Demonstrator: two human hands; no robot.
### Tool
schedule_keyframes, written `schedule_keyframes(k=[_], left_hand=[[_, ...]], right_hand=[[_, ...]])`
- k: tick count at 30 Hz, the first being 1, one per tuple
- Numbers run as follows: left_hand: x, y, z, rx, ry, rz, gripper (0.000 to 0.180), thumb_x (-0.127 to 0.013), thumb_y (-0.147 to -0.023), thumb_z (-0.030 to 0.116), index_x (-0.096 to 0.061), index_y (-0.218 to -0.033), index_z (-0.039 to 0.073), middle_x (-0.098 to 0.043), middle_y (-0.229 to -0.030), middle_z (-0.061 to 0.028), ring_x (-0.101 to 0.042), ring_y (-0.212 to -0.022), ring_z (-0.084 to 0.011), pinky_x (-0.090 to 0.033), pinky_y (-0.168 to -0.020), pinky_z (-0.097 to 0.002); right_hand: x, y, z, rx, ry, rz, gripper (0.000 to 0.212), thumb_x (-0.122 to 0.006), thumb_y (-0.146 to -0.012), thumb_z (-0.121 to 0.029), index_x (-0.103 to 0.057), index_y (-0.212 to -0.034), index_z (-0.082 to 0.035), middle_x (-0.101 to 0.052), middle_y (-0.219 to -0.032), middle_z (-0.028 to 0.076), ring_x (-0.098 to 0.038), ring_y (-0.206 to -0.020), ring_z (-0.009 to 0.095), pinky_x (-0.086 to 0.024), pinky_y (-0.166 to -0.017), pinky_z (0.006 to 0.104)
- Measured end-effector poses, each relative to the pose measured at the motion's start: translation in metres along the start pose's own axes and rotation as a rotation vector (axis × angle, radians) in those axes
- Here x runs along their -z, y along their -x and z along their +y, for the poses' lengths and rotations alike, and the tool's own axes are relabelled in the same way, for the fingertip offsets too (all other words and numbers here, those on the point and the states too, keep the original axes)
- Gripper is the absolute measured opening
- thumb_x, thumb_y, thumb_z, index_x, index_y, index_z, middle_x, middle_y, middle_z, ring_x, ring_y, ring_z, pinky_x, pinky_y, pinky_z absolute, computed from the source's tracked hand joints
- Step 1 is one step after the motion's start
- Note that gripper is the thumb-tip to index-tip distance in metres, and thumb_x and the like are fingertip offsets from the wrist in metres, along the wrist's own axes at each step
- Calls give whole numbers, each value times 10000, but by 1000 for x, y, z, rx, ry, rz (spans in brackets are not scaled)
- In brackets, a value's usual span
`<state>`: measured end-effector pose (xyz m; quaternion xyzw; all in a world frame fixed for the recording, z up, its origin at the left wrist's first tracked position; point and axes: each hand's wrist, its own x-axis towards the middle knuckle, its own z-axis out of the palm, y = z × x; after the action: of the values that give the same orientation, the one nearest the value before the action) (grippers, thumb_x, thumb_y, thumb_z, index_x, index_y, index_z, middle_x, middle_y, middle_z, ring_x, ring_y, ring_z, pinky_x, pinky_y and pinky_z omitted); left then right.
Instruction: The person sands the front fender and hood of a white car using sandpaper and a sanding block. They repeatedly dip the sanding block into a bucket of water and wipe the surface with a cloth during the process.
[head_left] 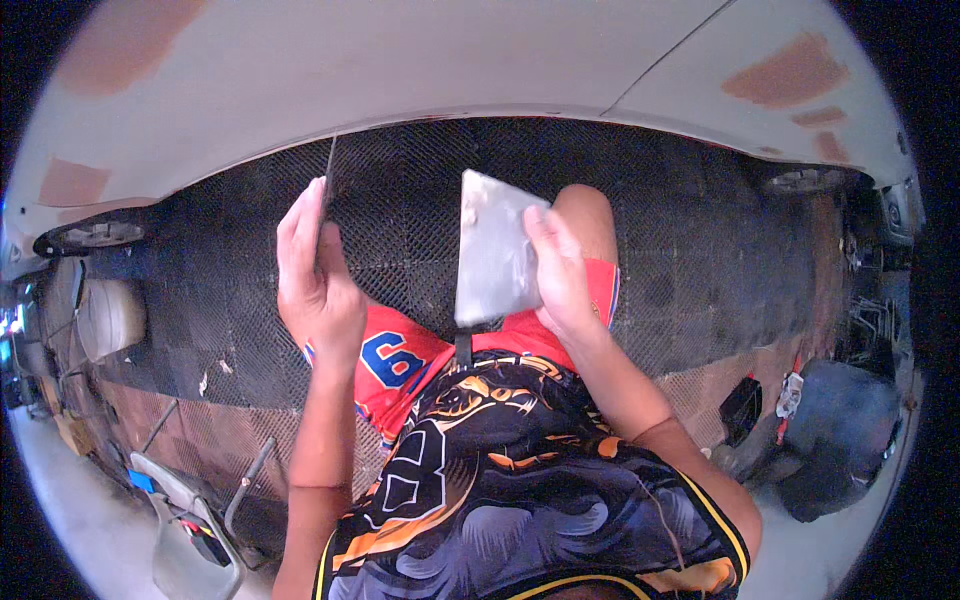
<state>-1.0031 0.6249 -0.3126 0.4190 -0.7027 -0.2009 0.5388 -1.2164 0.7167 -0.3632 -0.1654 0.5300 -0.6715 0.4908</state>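
My left hand (322, 285) is raised in front of my lap, fingers and thumb closed on a thin flat scraper (330, 190). Its blade shows almost edge-on and points up toward the pale car body (450, 70). At the right, my right hand (562, 270) grips the edge of a flat silvery-white plate (490, 260), thumb on its face. A small pale lump of paste (472, 215) sticks near the plate's left edge. Scraper and plate are apart. Reddish-brown filler patches (785, 72) mark the car body.
Dark ribbed matting (400, 230) covers the floor below the car. A pale plastic chair (185, 530) with tools on it stands lower left, a whitish bucket (112, 318) at the left. A dark blue seat-like object (840, 430) and a black tray (741, 410) lie at the right.
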Motion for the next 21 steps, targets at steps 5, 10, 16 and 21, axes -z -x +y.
schedule_keyframes(k=[5, 10, 16, 21], left_hand=[[9, 43, 12, -402, -340, -517, 551, -690, -729, 77, -733, -1250, 250, -614, -1334, -126, -569, -1267, -369, -413, -1058, -631], [-22, 57, 2, -368, -333, -442, 594, -668, -752, 91, -696, -1310, 291, -600, -1339, -116, -550, -1276, -378, -374, -1062, -685], [4, 2, -3, -70, -97, -186, 485, -631, -857, -93, -640, -1311, 80, -624, -1301, -143, -638, -1178, -341, -491, -1044, -451], [3, -9, -13, 669, 757, -241, 545, -697, -881, 74, -476, -1372, -15, -648, -1234, -152, -644, -1129, -211, -504, -1000, -353]], right_hand=[[7, -14, 9, 348, 127, 107, 227, -462, -1113, -222, -564, -1113, -19, -651, -1010, 36, -588, -904, 88, -497, -832, 269], [-7, 14, -2, 335, 302, -105, 245, -465, -1109, -223, -581, -1176, -18, -659, -1078, 58, -607, -985, 101, -494, -887, 279], [16, 43, -14, 151, 401, -175, 217, -495, -1088, -167, -585, -1166, 14, -685, -1049, 87, -638, -977, 126, -506, -868, 284], [-7, 40, -16, -395, -95, -252, 284, -537, -1069, -200, -567, -1284, -16, -699, -1155, 94, -696, -1022, 171, -568, -922, 340]])
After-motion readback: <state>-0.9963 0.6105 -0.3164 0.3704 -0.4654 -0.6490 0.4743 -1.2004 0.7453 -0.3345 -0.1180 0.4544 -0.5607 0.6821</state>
